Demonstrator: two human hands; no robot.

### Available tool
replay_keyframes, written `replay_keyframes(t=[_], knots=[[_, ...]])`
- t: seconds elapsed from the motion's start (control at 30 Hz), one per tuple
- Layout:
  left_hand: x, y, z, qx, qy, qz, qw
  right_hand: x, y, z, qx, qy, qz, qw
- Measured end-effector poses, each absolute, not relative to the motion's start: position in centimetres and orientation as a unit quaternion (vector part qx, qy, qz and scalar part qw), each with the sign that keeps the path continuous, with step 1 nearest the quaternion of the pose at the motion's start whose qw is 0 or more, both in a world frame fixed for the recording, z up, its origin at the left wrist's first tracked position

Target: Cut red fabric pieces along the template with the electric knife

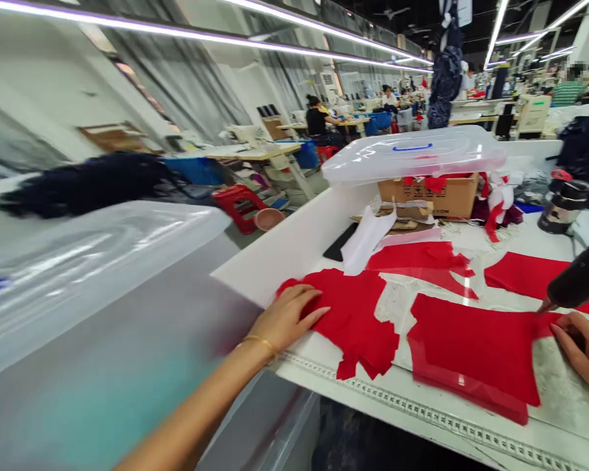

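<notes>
My left hand (294, 311) lies with its fingers stretched out on a ragged-edged pile of red fabric pieces (358, 307) near the table's left edge. My right hand (586, 347), partly cut off by the frame's right side, has its thumb and fingers curled together at the right edge of a red fabric panel (471, 347). Just above those fingers, a dark cylindrical tool (582, 271) points its narrow tip down at the fabric. A clear sheet seems to cover part of the panel. More red pieces (417, 261) lie behind it.
A measuring tape (422, 411) runs along the table's front edge. Left of the table stands a lidded translucent bin (127, 314). At the back are a cardboard box (451, 199) under a clear lid (412, 154), and a dark canister (564, 206). People sit at sewing machines beyond.
</notes>
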State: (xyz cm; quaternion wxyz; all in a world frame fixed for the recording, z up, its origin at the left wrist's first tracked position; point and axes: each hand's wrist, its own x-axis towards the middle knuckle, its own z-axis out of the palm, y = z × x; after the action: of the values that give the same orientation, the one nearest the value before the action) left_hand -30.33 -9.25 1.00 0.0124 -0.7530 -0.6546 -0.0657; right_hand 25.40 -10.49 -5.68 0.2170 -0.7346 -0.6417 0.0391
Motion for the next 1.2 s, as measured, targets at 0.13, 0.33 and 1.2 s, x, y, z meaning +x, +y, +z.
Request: replay_keyframes(t=[0.13,0.33,1.2], knots=[[-26.1,-8.8,1.5,-0.797,-0.567,-0.206,0.046,23.7,-10.6,-2.7,-0.758,-0.633,0.063,0.144],[-14.2,-11.2,0.8,-0.902,-0.373,-0.216,-0.034,24.3,-11.2,-3.3,-0.747,-0.635,0.058,0.185],[-11.2,-6.1,0.4,-0.821,-0.503,-0.129,-0.236,23.4,-11.3,-1.9,-0.717,-0.624,0.095,0.295]])
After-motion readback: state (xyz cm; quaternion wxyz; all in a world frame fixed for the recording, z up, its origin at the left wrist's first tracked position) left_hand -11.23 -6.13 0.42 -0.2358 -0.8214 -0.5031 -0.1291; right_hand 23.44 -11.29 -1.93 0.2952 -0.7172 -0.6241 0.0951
